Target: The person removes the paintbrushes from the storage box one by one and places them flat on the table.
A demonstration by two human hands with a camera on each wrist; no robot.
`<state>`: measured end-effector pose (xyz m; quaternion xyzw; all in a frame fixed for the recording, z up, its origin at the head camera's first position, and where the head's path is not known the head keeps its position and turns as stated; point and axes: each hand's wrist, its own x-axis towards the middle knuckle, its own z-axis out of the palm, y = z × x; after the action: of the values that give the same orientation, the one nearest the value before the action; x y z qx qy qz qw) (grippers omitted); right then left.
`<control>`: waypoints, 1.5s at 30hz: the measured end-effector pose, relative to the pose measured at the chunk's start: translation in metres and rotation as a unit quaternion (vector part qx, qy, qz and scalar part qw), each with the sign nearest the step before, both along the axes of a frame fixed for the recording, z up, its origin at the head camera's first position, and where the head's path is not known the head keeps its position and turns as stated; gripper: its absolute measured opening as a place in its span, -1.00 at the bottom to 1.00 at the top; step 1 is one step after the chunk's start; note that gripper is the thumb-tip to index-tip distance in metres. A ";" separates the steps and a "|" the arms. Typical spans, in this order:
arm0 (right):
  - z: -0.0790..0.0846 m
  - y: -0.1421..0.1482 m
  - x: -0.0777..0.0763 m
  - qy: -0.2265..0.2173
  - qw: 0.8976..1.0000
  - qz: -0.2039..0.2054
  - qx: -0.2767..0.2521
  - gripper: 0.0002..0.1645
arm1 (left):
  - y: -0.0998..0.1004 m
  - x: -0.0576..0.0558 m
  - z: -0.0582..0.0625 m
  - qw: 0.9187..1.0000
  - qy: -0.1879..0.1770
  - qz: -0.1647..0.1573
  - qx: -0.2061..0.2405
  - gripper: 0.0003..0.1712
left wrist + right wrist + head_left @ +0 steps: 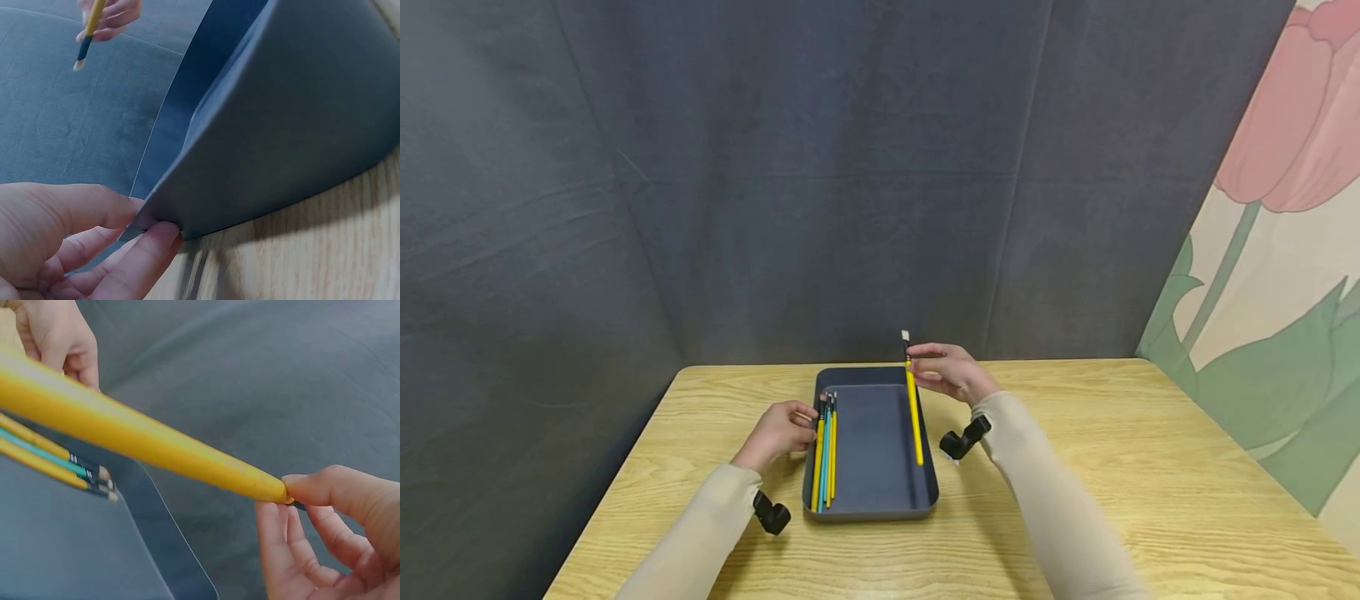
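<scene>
A dark grey rectangular tray (880,510) lies on the table. My left hand (784,431) pinches its left wall between thumb and fingers, as the left wrist view shows close up. My right hand (951,371) pinches a yellow paintbrush (914,417) near the black ferrule, over the tray's right side. Its pale bristles point away from me and its handle slants down toward me. Along the tray's left side lie several yellow and teal paintbrushes (825,458), side by side, bristles at the far end; in the right wrist view these brushes (47,453) lie beyond the held one.
The light wooden table (1097,467) extends on both sides of the tray. A dark curtain (850,183) hangs behind it and along the left. At the right stands a panel (1285,250) painted with a pink tulip. Each sleeve carries a small black wrist camera (772,512).
</scene>
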<state>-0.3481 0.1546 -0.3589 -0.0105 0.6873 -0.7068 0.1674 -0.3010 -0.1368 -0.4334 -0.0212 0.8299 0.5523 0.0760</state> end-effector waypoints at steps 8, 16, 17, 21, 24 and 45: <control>-0.004 0.037 0.000 0.007 1.000 0.003 0.019 -0.45 | -0.001 0.000 0.000 1.000 -0.003 0.001 -0.003 -0.62; -0.028 0.055 0.000 -0.011 0.999 0.006 0.036 -0.47 | 0.000 0.001 -0.001 1.000 -0.002 0.002 0.001 -0.62; -0.032 0.056 0.000 -0.011 0.999 0.008 0.040 -0.47 | 0.000 0.001 -0.001 1.000 -0.002 0.003 0.000 -0.62; -0.046 0.057 -0.001 -0.016 0.998 0.002 0.056 -0.47 | 0.000 0.002 -0.002 1.000 -0.005 0.003 -0.004 -0.62; -0.055 0.056 -0.001 -0.020 0.998 0.003 0.066 -0.48 | 0.001 0.003 -0.001 1.000 -0.006 0.003 -0.006 -0.62; -0.080 0.047 -0.004 -0.032 0.989 -0.011 0.145 -0.56 | 0.001 0.002 0.000 1.000 -0.001 0.002 -0.012 -0.64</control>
<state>-0.3524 0.2018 -0.4389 0.0444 0.7766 -0.6017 0.1812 -0.2992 -0.1359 -0.4330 -0.0242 0.8363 0.5425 0.0760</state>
